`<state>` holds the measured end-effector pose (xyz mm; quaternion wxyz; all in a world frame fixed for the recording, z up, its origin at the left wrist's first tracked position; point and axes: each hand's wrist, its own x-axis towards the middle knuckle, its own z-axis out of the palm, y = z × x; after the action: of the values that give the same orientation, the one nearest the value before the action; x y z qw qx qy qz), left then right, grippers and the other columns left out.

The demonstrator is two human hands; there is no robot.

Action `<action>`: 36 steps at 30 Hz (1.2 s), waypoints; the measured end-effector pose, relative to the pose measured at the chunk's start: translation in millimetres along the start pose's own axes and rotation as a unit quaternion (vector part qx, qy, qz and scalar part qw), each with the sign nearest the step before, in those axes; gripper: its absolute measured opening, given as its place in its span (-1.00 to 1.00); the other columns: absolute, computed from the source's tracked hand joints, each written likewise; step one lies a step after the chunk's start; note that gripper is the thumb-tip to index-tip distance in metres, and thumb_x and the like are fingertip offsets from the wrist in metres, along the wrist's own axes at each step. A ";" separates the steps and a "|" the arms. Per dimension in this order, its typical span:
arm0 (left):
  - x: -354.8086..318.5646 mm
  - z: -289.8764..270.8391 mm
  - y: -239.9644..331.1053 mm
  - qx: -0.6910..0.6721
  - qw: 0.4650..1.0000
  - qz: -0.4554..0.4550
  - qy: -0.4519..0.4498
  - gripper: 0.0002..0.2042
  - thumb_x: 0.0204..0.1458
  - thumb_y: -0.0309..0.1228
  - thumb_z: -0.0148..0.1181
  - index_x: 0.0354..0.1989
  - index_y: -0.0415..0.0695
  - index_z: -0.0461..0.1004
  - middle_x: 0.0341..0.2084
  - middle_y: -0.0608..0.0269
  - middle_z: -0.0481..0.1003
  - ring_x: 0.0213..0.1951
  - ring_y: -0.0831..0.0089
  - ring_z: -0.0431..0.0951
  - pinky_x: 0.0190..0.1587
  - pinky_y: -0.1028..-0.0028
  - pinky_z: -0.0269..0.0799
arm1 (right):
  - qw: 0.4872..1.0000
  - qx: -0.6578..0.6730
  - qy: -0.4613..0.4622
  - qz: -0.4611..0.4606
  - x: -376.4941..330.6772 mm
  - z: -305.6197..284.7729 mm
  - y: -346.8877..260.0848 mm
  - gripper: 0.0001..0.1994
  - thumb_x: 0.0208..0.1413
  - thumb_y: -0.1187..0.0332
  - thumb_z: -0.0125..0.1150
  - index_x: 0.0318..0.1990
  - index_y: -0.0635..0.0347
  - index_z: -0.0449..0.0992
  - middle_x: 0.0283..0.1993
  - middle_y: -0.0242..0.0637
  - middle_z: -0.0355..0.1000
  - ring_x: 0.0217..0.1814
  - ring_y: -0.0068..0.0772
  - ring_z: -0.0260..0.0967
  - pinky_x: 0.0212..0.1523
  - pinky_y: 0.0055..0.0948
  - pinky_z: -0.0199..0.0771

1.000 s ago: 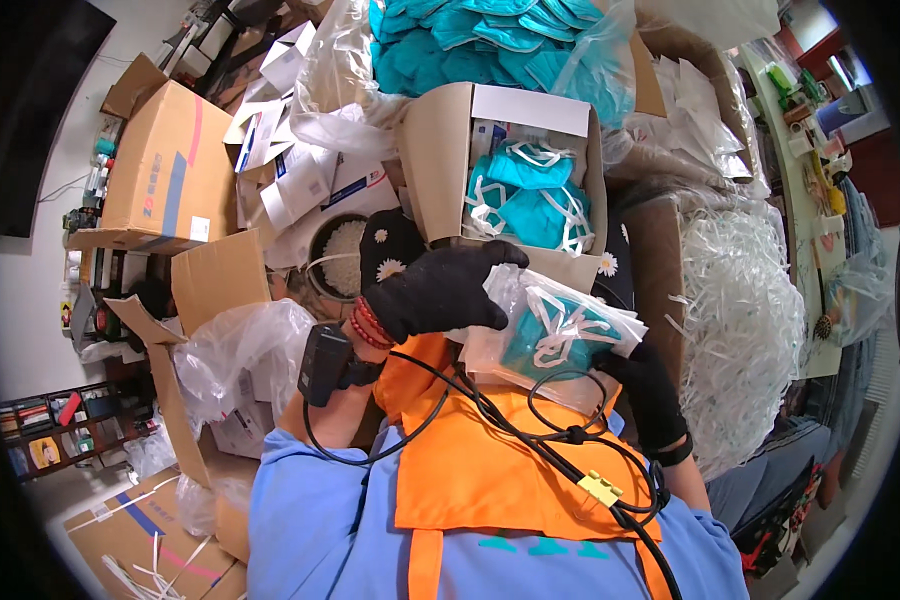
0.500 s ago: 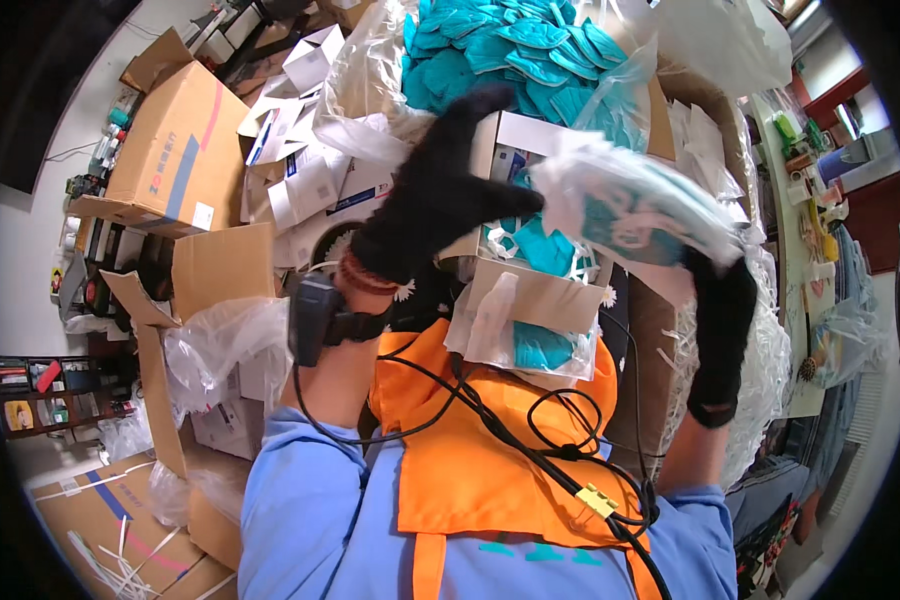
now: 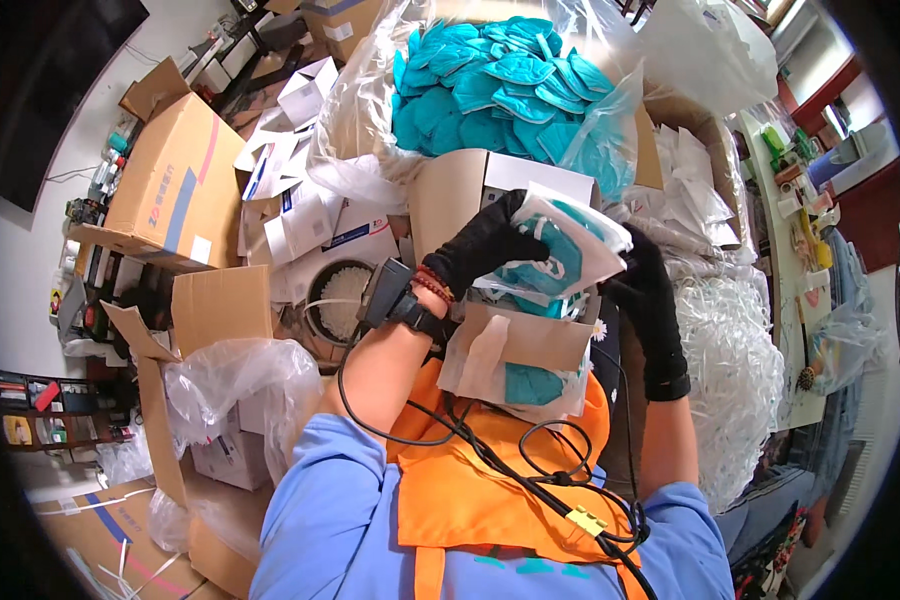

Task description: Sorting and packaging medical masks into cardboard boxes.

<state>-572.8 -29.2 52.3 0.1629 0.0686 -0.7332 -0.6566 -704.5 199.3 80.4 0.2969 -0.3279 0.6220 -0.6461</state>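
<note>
Both of my hands wear black gloves. Between them is a clear plastic bag [image 3: 576, 243] with a folded teal face mask and white straps in it, held tilted above an open small box. My left hand [image 3: 480, 248] pinches the bag's left side, thumb in front. My right hand [image 3: 648, 290] grips its right edge with closed fingers. The open box [image 3: 532, 338] stands close to my body, with more teal masks in it and a white-backed flap turned toward me. Another bagged teal mask [image 3: 535, 384] shows at its near side.
A large heap of loose teal masks [image 3: 500, 85] lies in a plastic-lined carton at the far side. Crumpled white straps [image 3: 725, 370] fill a bag at the right. Cartons [image 3: 165, 165] and white boxes [image 3: 305, 215] stand at the left, by a round bin [image 3: 340, 300]. Cables [image 3: 530, 480] cross my orange apron.
My left hand has come nearer and right, onto the bagged mask. My right hand has moved left with the bag, which now hangs over the small box, more upright.
</note>
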 end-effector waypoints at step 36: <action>-11.2 -1.7 -20.1 -0.053 0.943 0.088 0.315 -0.72 0.33 -0.34 -0.16 -0.01 -0.21 0.46 -0.10 0.08 0.49 -0.05 0.26 0.49 0.07 0.36 0.36 | 0.839 -0.476 0.124 -0.235 10.4 27.7 -33.8 -0.83 0.16 0.43 0.17 -0.11 0.16 0.55 -0.21 -0.18 0.55 -0.17 -0.21 0.56 -0.14 -0.38 0.51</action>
<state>-564.1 -29.9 30.9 0.4464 0.1981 -0.6118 -0.6222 -688.0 175.9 115.0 -0.1360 -0.4818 0.7889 -0.3564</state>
